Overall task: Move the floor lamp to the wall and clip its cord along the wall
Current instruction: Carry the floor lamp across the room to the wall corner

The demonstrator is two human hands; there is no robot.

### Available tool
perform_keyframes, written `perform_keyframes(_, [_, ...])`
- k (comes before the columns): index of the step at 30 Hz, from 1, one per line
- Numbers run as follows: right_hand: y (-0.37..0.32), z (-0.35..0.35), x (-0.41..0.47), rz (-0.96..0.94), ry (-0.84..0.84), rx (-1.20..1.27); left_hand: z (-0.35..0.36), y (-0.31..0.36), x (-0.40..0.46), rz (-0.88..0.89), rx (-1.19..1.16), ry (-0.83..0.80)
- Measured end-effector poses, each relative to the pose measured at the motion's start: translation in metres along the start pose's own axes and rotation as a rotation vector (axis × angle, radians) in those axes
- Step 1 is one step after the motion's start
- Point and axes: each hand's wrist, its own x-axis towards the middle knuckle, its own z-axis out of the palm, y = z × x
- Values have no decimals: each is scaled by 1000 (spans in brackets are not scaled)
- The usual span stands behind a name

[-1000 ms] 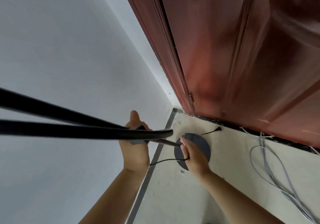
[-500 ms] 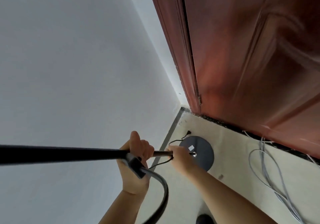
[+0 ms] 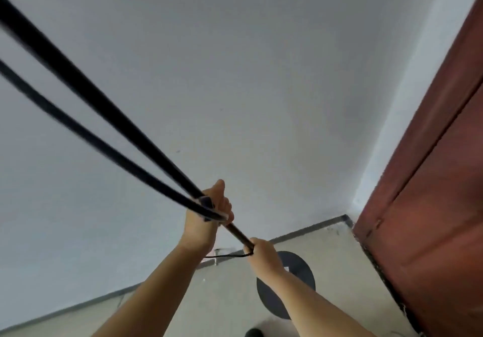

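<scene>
Black metal lamp pole sits clamped in your left hand and right hand; keep it upright, setting the round base near the white wall.

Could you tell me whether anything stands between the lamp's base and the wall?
Nothing visible does. The floor between the round base and the wall looks bare, apart from the lamp's own thin cord trailing there. Both hands grip the pole.

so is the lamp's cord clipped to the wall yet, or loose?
Loose. The cord hangs in a slack line between the two forearms, off the wall. Both hands grip the lamp pole.
</scene>
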Motion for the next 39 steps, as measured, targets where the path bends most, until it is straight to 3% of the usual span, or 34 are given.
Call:
perform_keyframes(7, [-91,99,-37,-136,-228,-80,-122,60,-86,28,-64,310])
perform_keyframes(15, [-194,271,-88,-287,-476,-299,-307,91,-219,85,-149,702])
perform_keyframes(25, [-327,474,-157,-487,-659,-419,-517,123,-360,198,-158,891])
perform_keyframes(30, [-377,551,-160,-509,-714,-444,-596,139,-385,193,-78,940])
perform_keyframes(39, [-515,763,-137,-611,-900,-429,-817,176,-411,171,-2,1163])
